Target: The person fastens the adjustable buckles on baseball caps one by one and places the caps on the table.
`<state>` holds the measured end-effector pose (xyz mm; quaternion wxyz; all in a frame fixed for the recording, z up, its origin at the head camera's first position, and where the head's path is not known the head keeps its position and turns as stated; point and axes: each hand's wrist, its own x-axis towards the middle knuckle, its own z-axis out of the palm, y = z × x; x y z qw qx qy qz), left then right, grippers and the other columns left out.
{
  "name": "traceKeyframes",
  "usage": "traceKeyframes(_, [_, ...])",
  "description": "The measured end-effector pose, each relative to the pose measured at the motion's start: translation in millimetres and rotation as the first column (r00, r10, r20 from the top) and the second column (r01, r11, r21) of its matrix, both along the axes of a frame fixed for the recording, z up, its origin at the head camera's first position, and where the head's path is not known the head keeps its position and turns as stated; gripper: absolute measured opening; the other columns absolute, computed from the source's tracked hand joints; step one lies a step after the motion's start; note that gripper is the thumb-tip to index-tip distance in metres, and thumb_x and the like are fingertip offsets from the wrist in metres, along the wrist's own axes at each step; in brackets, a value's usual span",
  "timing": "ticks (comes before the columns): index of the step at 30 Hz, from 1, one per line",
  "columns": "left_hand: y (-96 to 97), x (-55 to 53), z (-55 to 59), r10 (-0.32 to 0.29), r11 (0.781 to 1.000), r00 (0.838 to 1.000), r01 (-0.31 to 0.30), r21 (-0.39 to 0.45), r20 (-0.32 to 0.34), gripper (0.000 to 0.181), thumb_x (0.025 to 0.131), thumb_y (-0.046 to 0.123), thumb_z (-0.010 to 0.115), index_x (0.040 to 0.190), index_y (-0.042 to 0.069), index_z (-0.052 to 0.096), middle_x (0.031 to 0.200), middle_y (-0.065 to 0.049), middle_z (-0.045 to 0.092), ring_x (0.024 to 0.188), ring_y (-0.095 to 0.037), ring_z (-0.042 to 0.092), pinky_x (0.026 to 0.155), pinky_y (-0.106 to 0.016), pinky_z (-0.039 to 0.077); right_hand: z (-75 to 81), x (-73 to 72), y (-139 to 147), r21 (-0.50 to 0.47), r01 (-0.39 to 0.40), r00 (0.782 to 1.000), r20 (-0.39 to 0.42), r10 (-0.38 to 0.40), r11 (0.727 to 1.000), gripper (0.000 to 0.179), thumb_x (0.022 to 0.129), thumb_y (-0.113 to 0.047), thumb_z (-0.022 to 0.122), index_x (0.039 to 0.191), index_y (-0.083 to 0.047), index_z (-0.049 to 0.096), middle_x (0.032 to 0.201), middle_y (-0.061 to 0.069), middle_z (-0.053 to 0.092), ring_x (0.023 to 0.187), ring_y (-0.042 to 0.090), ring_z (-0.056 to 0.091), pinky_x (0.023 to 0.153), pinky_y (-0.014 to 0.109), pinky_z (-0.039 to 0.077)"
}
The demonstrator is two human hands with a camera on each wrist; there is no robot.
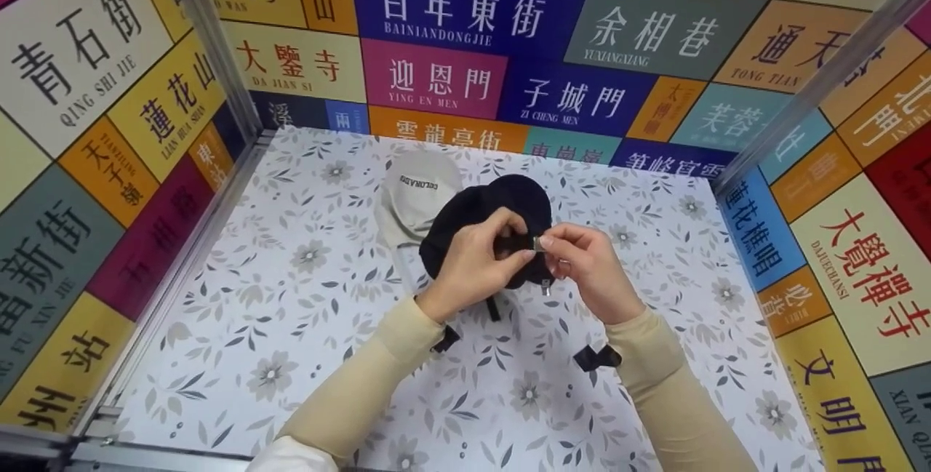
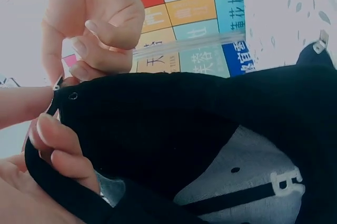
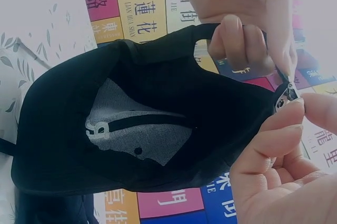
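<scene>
A black cap (image 1: 525,199) is held up in both hands, its back opening and pale mesh lining (image 3: 158,142) showing in the right wrist view. My left hand (image 1: 476,257) grips the cap's back strap (image 2: 66,192), with fingers through the loop. Between thumb and fingers, my right hand (image 1: 593,261) pinches the small metal buckle (image 3: 284,100) at the strap's end. The left thumb tip meets the same buckle. A round eyelet (image 2: 73,96) shows in the fabric beside it. Lower on the cap hangs another small metal clip (image 1: 546,287).
A beige cap (image 1: 422,192) with dark lettering lies on the table just behind the black one. The tabletop (image 1: 240,268) has a leaf and flower print. Colourful panels with street names (image 1: 465,6) stand around it, with metal posts (image 1: 218,43) at the corners.
</scene>
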<state>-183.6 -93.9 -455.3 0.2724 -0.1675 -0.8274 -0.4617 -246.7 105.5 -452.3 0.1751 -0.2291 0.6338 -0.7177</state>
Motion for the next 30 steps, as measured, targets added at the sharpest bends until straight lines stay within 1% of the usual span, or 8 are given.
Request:
traceKeyframes(2, [0.2,-2.0,2.2,0.003,1.0,1.0,-0.004,-0.025,-0.026,0.032,0.085,0.021,0.08,0.111,0.016,0.062,0.083,0.007,0.059,0.069,-0.005,0.055,0.065,-0.022,0.045,2.4,-2.2,-1,-0.003,-0.012,1.0,-0.011,0.012,1.0,0.028,0.093,-0.016,0.073,0.096,0.011,0.062,0.073,0.01,0.055,0.063,0.019,0.048,0.058,0.028,0.04])
traceKeyframes(5, [1.6,-6.0,4.0,0.006,0.998,0.998,-0.009,-0.055,-0.06,0.035,0.085,0.022,0.081,0.114,0.016,0.063,0.09,0.006,0.063,0.076,-0.005,0.058,0.07,-0.02,0.047,6.5,-5.2,-2,-0.007,-0.026,0.999,-0.025,0.026,1.0,0.03,0.093,-0.016,0.073,0.095,0.011,0.062,0.072,0.009,0.054,0.062,0.019,0.047,0.057,0.028,0.039])
traceKeyframes(9, [2.4,-9.9,3.4,0.011,0.996,0.993,-0.021,-0.086,-0.116,0.029,0.087,0.022,0.08,0.112,0.015,0.067,0.101,0.004,0.067,0.086,-0.005,0.061,0.076,-0.021,0.049,10.5,-8.2,-3,-0.003,-0.031,0.999,-0.043,0.031,1.0,0.028,0.093,-0.015,0.074,0.094,0.01,0.063,0.07,0.008,0.054,0.061,0.018,0.047,0.056,0.027,0.039])
traceKeyframes(11, [2.1,-10.2,3.2,0.012,0.995,0.99,-0.025,-0.093,-0.142,0.026,0.088,0.022,0.08,0.11,0.014,0.068,0.102,0.004,0.068,0.088,-0.006,0.062,0.077,-0.021,0.05,11.8,-8.6,-4,-0.001,-0.034,0.998,-0.048,0.034,0.999,0.026,0.093,-0.015,0.073,0.093,0.009,0.063,0.07,0.007,0.054,0.061,0.017,0.047,0.056,0.026,0.039])
traceKeyframes(14, [2.0,-9.4,3.2,0.014,0.994,0.987,-0.03,-0.101,-0.163,0.022,0.088,0.02,0.079,0.108,0.014,0.07,0.101,0.004,0.068,0.089,-0.006,0.063,0.079,-0.022,0.05,12.3,-7.9,-3,-0.005,-0.041,0.998,-0.044,0.04,0.999,0.023,0.093,-0.014,0.072,0.094,0.008,0.064,0.07,0.006,0.054,0.062,0.017,0.047,0.056,0.026,0.039])
traceKeyframes(21, [5.2,-6.6,0.9,0.016,0.992,0.988,-0.035,-0.119,-0.151,0.021,0.088,0.02,0.079,0.106,0.014,0.071,0.1,0.005,0.069,0.087,-0.005,0.063,0.079,-0.022,0.05,7.6,-3.3,1,-0.02,-0.043,0.999,-0.008,0.043,0.999,0.018,0.096,-0.013,0.069,0.095,0.004,0.066,0.073,0.006,0.055,0.063,0.016,0.049,0.057,0.025,0.042])
traceKeyframes(30, [8.5,-1.2,-5.8,0.001,0.994,0.993,-0.014,-0.109,-0.122,0.02,0.088,0.018,0.079,0.105,0.013,0.071,0.101,0.005,0.069,0.09,-0.005,0.063,0.081,-0.021,0.05,-1.3,3.3,6,-0.031,-0.042,0.999,0.023,0.043,0.999,0.018,0.097,-0.014,0.068,0.096,0.004,0.066,0.074,0.005,0.057,0.063,0.015,0.05,0.057,0.025,0.043])
